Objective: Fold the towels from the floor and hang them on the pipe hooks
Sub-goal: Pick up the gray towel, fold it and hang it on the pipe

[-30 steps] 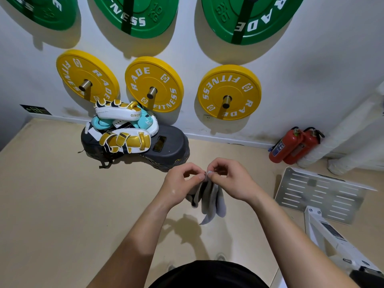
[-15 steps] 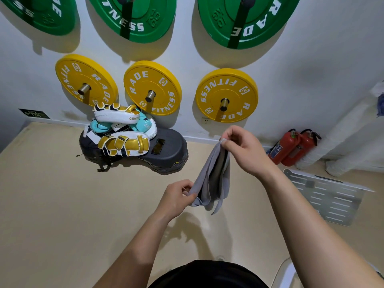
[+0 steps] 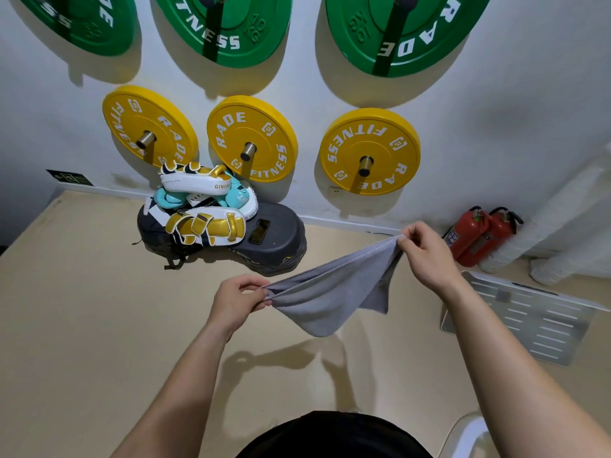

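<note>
green plates (image 3: pixel 228 24) marked "fitness" and "10 kg" hang above yellow plates (image 3: pixel 369 151) marked "rade fitness"; a white pad (image 3: pixel 195 183) reads "ginop". the grey towel (image 3: pixel 330 292) spans above the floor (image 3: pixel 82 309), left hand (image 3: pixel 236 300) and right hand (image 3: pixel 429 256) each pinched closed on a corner.

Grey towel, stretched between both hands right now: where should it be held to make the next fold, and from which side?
Keep the pinches on the two ends of the top hem: left hand at the lower end, right hand at the higher one. The grey towel sags below that taut edge, so the hem is probably the firmest line. Come from above, then bring the ends together.
</note>
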`<state>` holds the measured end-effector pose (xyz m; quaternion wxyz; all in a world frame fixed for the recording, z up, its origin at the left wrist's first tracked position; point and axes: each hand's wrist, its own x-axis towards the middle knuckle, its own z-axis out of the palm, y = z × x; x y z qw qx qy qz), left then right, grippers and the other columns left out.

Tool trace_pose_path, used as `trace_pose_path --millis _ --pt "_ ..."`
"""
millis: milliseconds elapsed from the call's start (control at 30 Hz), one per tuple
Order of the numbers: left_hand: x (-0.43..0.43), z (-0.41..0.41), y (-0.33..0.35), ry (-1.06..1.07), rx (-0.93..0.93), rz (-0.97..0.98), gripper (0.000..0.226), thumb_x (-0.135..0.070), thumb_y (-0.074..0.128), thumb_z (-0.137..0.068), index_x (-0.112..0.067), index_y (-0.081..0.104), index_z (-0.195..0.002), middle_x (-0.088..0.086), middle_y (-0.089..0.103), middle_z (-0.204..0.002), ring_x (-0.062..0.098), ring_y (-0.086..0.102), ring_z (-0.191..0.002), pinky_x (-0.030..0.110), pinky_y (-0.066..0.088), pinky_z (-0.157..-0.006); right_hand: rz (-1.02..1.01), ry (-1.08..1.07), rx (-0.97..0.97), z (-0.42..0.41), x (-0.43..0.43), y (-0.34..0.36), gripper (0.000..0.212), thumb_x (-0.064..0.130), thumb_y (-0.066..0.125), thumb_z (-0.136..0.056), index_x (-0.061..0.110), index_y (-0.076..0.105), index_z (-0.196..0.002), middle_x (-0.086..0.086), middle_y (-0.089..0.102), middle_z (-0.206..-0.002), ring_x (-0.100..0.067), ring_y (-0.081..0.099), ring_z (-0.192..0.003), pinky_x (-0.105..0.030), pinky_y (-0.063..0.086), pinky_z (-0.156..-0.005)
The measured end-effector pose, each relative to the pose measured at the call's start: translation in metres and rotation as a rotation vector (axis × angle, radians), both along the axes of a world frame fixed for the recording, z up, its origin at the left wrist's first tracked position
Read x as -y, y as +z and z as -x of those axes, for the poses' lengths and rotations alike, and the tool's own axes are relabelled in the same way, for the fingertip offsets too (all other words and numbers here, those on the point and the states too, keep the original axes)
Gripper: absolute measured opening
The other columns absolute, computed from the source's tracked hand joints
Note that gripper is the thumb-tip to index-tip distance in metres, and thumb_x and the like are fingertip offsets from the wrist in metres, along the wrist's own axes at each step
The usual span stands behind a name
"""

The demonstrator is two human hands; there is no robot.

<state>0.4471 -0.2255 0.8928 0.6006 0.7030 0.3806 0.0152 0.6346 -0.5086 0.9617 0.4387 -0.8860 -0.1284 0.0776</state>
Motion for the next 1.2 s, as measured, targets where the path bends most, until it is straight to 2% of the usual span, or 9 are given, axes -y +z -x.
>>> trace_pose_path --millis 67,167,367,500,600,733,1000,1100,1200 --pt "-0.002 -0.003 0.004 -0.035 -0.037 -0.086 0.019 -0.001 0.067 -0.083 -0.015 0.078 -0.088 0.009 0.076 -0.081 0.027 0.074 -0.083 0.036 0.061 -0.078 -0.001 -0.047 -0.026 0.002 0.0 -0.007 0.011 0.012 0.051 -0.095 0.004 0.056 -0.092 -0.003 0.056 -0.082 -0.015 0.045 -0.07 -0.01 0.035 -0.055" --pt "0.0 -0.007 0.013 -0.141 -0.118 -0.322 0.02 -0.01 0.067 -0.077 -0.025 0.08 -0.079 -0.008 0.074 -0.071 0.012 0.07 -0.075 0.027 0.056 -0.069 0.008 -0.107 -0.05 0.001 0.0 -0.013 0.012 0.012 0.049 -0.094 0.003 0.057 -0.094 -0.003 0.056 -0.084 -0.016 0.045 -0.073 -0.012 0.034 -0.055" --pt "0.001 -0.013 0.019 -0.321 -0.121 -0.464 0.013 -0.025 0.08 -0.073 -0.028 0.075 -0.084 -0.011 0.072 -0.078 0.009 0.066 -0.075 0.029 0.055 -0.066 0.001 -0.129 -0.072 -0.003 -0.001 -0.017 0.013 0.014 0.047 -0.096 0.004 0.056 -0.094 -0.003 0.057 -0.085 -0.018 0.046 -0.075 -0.023 0.037 -0.063" --pt "-0.006 -0.02 0.019 -0.244 0.021 -0.594 0.004 -0.023 0.068 -0.087 -0.026 0.07 -0.087 -0.011 0.068 -0.083 0.008 0.06 -0.08 0.027 0.046 -0.066 -0.006 -0.114 -0.062 -0.007 0.0 -0.025 0.013 0.018 0.048 -0.099 0.008 0.055 -0.095 0.001 0.056 -0.082 -0.015 0.048 -0.075 -0.025 0.037 -0.061" --pt "-0.006 -0.028 0.03 -0.18 0.156 -0.695 0.01 -0.023 0.058 -0.095 -0.023 0.064 -0.087 -0.011 0.063 -0.084 0.009 0.055 -0.08 0.027 0.038 -0.066 0.035 -0.139 -0.081 -0.009 0.001 -0.041 0.011 0.017 0.047 -0.1 0.01 0.054 -0.094 -0.002 0.058 -0.086 -0.022 0.051 -0.082 -0.032 0.034 -0.067" --pt "0.005 -0.04 0.044 -0.092 0.208 -0.691 0.014 -0.027 0.053 -0.1 -0.02 0.063 -0.092 -0.01 0.062 -0.084 0.011 0.055 -0.081 0.026 0.036 -0.07 0.073 -0.174 -0.139 -0.003 -0.002 -0.062 0.009 0.017 0.045 -0.101 0.013 0.05 -0.094 -0.005 0.059 -0.091 -0.028 0.054 -0.087 -0.032 0.034 -0.07" --pt "0.006 -0.039 0.038 0.059 0.142 -0.681 0.013 -0.032 0.052 -0.1 -0.023 0.062 -0.097 -0.007 0.062 -0.085 0.018 0.055 -0.085 0.029 0.036 -0.07 -0.023 -0.225 0.015 0.004 -0.012 -0.049 0.011 0.027 0.039 -0.104 0.023 0.045 -0.096 0.001 0.058 -0.083 -0.025 0.054 -0.08 -0.034 0.034 -0.064" --pt "0.014 -0.042 0.036 0.037 0.146 -0.69 0.013 -0.031 0.054 -0.1 -0.022 0.064 -0.099 -0.01 0.061 -0.084 0.015 0.053 -0.083 0.029 0.035 -0.07 0.1 -0.28 0.036 0.003 -0.01 -0.045 0.014 0.028 0.038 -0.104 0.018 0.049 -0.102 0.001 0.058 -0.09 -0.026 0.053 -0.082 -0.033 0.03 -0.065" --pt "0.018 -0.043 0.033 0.038 0.154 -0.697 0.013 -0.03 0.057 -0.098 -0.022 0.067 -0.096 -0.011 0.063 -0.085 0.013 0.055 -0.081 0.03 0.038 -0.069 0.057 -0.267 0.034 0.005 -0.01 -0.05 0.016 0.023 0.041 -0.104 0.011 0.051 -0.102 -0.002 0.058 -0.09 -0.025 0.051 -0.082 -0.032 0.023 -0.063"
